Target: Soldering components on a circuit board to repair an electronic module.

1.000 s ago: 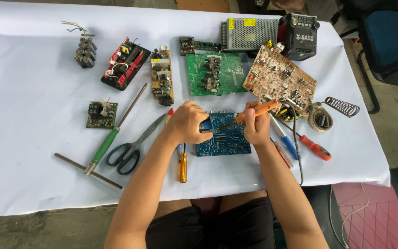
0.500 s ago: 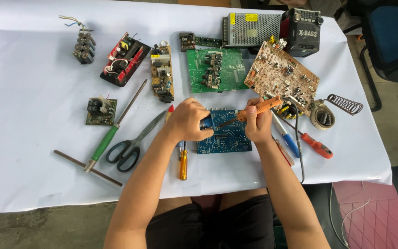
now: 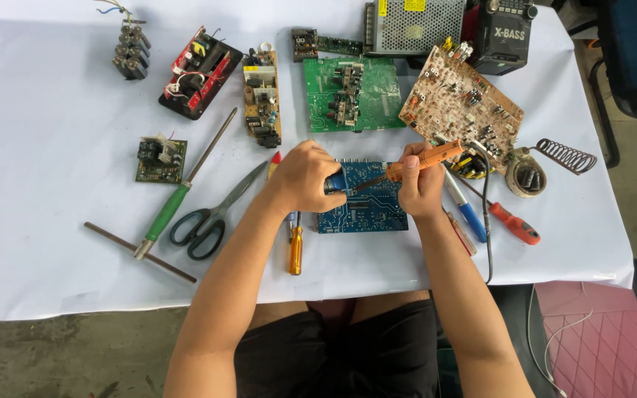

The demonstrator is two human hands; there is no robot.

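A blue circuit board point(image 3: 366, 206) lies on the white-covered table point(image 3: 53, 221) in front of me. My right hand point(image 3: 418, 188) grips an orange soldering iron point(image 3: 425, 158), whose tip points left onto the board near its upper left part. My left hand point(image 3: 307, 177) is closed around a blue tool point(image 3: 335, 183) held against the board's left edge, close to the iron's tip. The iron's black cord point(image 3: 486, 221) runs down off the table's front edge.
Around the blue board lie a yellow-handled screwdriver point(image 3: 296, 249), scissors point(image 3: 211, 214), a green-handled screwdriver point(image 3: 178, 195), a metal T-bar point(image 3: 140, 252), blue and red-handled tools point(image 3: 481, 214), a coil iron stand point(image 3: 547, 162), green point(image 3: 352, 92) and brown point(image 3: 462, 99) boards, small modules and a metal box point(image 3: 414, 22) at the back.
Both hands stay on the blue board; the iron's tip has shifted slightly. The view has moved a little, nothing else on the table has changed place.
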